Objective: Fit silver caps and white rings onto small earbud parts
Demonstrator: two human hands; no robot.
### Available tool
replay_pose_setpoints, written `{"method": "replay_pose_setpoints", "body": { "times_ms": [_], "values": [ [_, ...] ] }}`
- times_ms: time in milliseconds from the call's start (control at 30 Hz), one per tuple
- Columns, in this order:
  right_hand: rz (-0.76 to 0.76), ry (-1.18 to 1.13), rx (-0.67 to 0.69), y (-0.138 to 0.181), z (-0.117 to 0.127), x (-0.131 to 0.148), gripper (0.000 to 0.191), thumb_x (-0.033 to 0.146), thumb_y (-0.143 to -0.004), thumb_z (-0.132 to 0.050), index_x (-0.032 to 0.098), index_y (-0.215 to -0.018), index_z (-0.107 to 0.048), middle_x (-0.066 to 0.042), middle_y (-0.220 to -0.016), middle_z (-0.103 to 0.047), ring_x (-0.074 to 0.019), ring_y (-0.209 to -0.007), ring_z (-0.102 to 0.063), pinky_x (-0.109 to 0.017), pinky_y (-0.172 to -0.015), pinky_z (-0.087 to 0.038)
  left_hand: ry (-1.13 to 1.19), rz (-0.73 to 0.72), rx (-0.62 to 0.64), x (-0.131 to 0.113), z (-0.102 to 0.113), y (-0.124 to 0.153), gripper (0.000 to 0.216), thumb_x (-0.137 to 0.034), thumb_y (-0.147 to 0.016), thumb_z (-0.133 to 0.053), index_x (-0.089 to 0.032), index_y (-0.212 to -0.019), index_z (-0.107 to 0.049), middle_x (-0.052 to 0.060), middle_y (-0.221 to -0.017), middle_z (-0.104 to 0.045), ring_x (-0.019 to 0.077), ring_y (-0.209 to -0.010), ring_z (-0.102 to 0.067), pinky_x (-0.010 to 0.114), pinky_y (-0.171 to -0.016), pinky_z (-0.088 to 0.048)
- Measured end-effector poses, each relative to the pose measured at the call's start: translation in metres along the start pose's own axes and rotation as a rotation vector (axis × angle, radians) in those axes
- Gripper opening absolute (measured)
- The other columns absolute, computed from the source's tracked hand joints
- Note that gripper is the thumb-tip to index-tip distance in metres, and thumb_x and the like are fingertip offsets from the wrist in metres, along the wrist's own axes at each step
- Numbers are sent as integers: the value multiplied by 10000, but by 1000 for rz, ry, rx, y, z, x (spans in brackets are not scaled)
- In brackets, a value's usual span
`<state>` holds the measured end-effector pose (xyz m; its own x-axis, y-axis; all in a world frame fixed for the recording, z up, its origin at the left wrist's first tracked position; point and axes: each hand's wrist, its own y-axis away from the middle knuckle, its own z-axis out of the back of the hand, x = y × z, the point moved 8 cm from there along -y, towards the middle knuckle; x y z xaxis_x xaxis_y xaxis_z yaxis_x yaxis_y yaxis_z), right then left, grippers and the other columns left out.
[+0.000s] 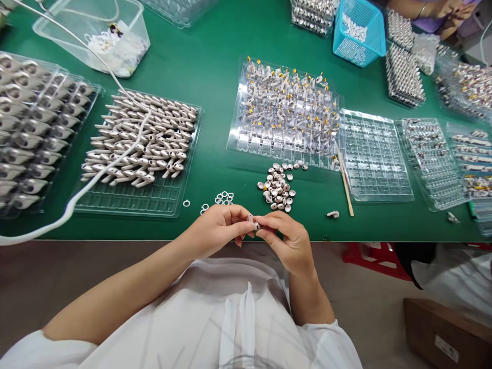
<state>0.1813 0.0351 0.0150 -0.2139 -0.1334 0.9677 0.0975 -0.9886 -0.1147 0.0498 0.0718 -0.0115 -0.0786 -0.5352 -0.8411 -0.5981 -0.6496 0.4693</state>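
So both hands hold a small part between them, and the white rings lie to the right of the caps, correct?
No, the white rings lie to the left of the caps, as the head view shows. The left hand and right hand do hold a small part between them.

**Surroundings: Containers, Cable and Floor Items**

The worktop (215, 66) is green. At its far left stands a transparent tub (139, 33) holding white scraps (103, 43). A white cable (72, 205) enters at the upper left, passes over the tub, doubles back and exits at the left edge. Transparent plastic trays (179, 9) lie at the top edge, cut by the frame. At the far right stands a blue perforated basket (346, 50) containing small white pieces (355, 28); further right lies a plastic bag (425, 53) with pale contents. Below the worktop, a red stool (369, 262) is partly hidden. A brown cardboard box (426, 323), bearing a white label (446, 348), sits at the lower right.
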Motion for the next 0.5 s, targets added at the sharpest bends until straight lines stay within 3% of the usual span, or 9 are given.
{"method": "replay_pose_setpoints", "body": {
  "times_ms": [267,400,500],
  "values": [
    [77,139,30,0,-2,9,302,141,-871,-647,257,-1148,-679,-44,-961,-671,-124,-749,-613,-244,-599,-510,41,39,78,6,-2,-4,293,-406,-766,-727,-123,-749,-652,10,-633,-640,102,-571,-567,203,-512,-513],
    [159,210,-73,3,-2,17,296,88,-834,-635,223,-1094,-671,-38,-922,-658,-108,-684,-598,-240,-605,-524,57,71,95,9,-6,-6,341,-439,-750,-745,-125,-686,-628,-8,-599,-606,87,-541,-541,187,-496,-499],
    [125,181,-156,5,-1,11,275,80,-804,-640,222,-1037,-674,-21,-868,-644,-107,-663,-585,-234,-599,-526,27,58,69,9,-8,-6,356,-450,-748,-748,-127,-665,-624,-21,-575,-582,83,-521,-532,183,-485,-494]
  ]
}}
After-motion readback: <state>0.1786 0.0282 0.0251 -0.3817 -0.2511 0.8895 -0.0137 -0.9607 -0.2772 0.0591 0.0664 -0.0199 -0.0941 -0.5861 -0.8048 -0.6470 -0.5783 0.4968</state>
